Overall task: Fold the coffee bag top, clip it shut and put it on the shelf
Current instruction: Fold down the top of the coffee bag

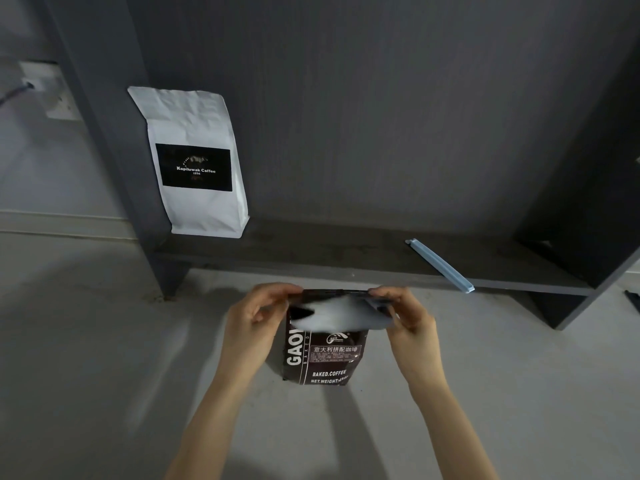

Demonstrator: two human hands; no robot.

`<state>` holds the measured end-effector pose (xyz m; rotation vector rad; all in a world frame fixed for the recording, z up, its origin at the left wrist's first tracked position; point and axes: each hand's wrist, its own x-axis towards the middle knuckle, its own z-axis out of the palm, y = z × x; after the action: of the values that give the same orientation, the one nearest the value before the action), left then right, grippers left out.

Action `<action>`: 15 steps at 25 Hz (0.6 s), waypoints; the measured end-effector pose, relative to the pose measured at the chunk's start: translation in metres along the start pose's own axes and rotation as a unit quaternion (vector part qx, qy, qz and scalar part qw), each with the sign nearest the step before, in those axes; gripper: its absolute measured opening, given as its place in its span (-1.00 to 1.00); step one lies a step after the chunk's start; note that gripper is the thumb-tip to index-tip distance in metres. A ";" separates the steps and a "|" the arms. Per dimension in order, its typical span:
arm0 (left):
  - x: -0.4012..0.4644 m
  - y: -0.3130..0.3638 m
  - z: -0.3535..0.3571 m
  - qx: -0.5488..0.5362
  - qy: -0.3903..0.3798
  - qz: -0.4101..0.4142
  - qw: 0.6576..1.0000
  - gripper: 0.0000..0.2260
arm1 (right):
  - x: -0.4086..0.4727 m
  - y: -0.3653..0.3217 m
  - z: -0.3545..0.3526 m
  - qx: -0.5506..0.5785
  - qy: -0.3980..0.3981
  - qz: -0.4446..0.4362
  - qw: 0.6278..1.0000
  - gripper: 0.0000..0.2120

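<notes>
A dark brown coffee bag [325, 358] with white lettering stands upright on the grey floor in front of the shelf. Its top flap is bent over toward me and shines with glare. My left hand [256, 317] pinches the top's left corner and my right hand [405, 313] pinches the right corner. A long light-blue sealing clip [440, 265] lies loose on the dark shelf board [329, 254], up and to the right of the bag.
A white coffee bag [197, 164] with a black label stands at the shelf's left end against the upright. Dark side panels close the shelf at left and right. A wall socket [52, 91] with a cable sits at far left.
</notes>
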<state>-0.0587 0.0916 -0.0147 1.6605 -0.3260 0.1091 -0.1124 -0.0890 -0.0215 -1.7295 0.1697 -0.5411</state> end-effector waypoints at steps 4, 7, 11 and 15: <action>-0.001 -0.003 -0.002 0.015 -0.005 -0.027 1.000 -0.68 | -0.004 -0.004 -0.002 0.014 -0.006 0.024 1.000 -0.63; -0.001 0.001 -0.003 0.013 -0.022 -0.032 0.999 -0.78 | -0.005 -0.008 -0.005 0.034 -0.012 0.049 0.998 -0.61; -0.003 0.004 -0.004 0.012 -0.067 -0.011 0.998 -0.82 | -0.005 -0.012 -0.005 0.047 -0.044 0.049 0.997 -0.76; -0.004 -0.007 -0.008 -0.012 -0.139 -0.015 0.990 -0.80 | -0.006 -0.002 -0.004 0.026 -0.057 0.033 0.998 -0.66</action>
<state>-0.0595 0.1009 -0.0212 1.6575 -0.5106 -0.1511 -0.1200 -0.0899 -0.0205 -1.6935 0.1310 -0.3941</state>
